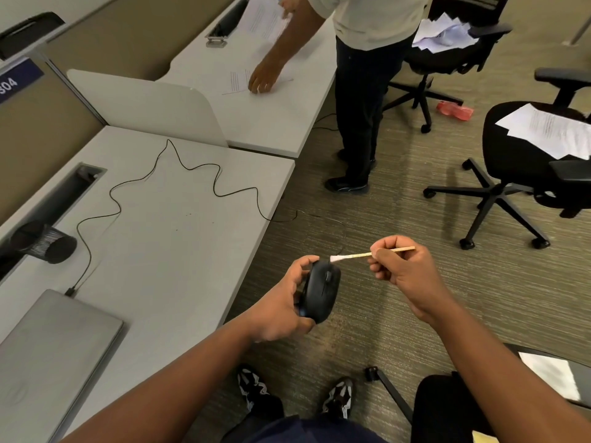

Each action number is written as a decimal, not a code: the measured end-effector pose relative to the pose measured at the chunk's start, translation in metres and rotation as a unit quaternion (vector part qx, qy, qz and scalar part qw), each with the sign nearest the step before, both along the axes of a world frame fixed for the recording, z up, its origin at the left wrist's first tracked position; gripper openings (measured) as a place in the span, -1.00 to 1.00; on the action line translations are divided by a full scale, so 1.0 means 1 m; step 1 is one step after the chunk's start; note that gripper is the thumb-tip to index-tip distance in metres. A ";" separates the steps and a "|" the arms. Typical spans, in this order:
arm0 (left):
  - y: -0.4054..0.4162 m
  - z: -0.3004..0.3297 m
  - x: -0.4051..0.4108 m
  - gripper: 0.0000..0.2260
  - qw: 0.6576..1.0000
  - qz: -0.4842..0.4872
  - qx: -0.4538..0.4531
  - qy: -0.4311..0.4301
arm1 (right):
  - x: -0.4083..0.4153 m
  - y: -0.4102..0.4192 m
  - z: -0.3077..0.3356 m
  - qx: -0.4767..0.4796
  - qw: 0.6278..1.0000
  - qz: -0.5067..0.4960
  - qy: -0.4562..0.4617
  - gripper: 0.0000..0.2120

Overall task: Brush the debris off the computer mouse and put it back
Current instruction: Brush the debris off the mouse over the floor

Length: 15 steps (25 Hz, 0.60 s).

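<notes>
The left hand [281, 302] gripped the mouse [321, 292] from its left side, thumb curled over the front edge and fingers wrapped beneath, holding it off the surface [179, 251] and out over the carpet [367, 203], presumably so loosened debris would fall clear of the work area. The right hand [399, 266] pinched a thin brush [367, 254] between thumb and fingertips, its grip clamped on the wooden handle. The white bristle tip lay at the mouse's front edge, near where the cable [192, 169] enters; whether it actually touched the shell could not be confirmed from this angle.

The mouse was black, smooth and domed, with a scroll wheel along its centreline. Its thin black cable ran back in loose loops across the pale grey, matt surface to a closed silver laptop [54, 343]. A dark mesh cup [48, 246] lay on its side near the laptop.

Judgement: brushing was in hand; the return of the mouse to the surface remained outstanding.
</notes>
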<state>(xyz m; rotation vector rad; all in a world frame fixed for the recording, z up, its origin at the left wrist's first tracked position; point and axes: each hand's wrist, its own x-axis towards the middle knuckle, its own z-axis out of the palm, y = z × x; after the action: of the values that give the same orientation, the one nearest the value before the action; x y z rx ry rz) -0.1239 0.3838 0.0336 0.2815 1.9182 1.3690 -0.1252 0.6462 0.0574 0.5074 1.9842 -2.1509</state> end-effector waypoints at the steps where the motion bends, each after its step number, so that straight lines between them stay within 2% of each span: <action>1: 0.000 -0.001 0.000 0.03 1.000 0.004 0.006 -0.006 | 0.001 -0.001 0.002 -0.011 1.000 0.005 0.006 -0.91; 5: 0.000 -0.006 0.000 0.07 0.999 0.017 0.017 -0.022 | 0.004 0.000 0.006 0.012 0.999 0.041 0.018 -0.83; 12: 0.003 -0.004 -0.001 0.03 0.997 0.051 0.026 -0.052 | 0.009 -0.004 0.012 0.049 0.985 0.165 0.002 -0.88; 15: 0.003 -0.006 -0.001 0.01 0.996 0.055 0.034 -0.062 | 0.010 -0.007 0.011 0.069 0.985 0.159 0.008 -0.89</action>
<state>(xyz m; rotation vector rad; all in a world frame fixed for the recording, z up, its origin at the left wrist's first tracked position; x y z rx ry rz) -0.1244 0.3871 0.0280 0.1222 1.8097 1.4898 -0.1154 0.6388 0.0684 0.1740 2.0702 -1.8415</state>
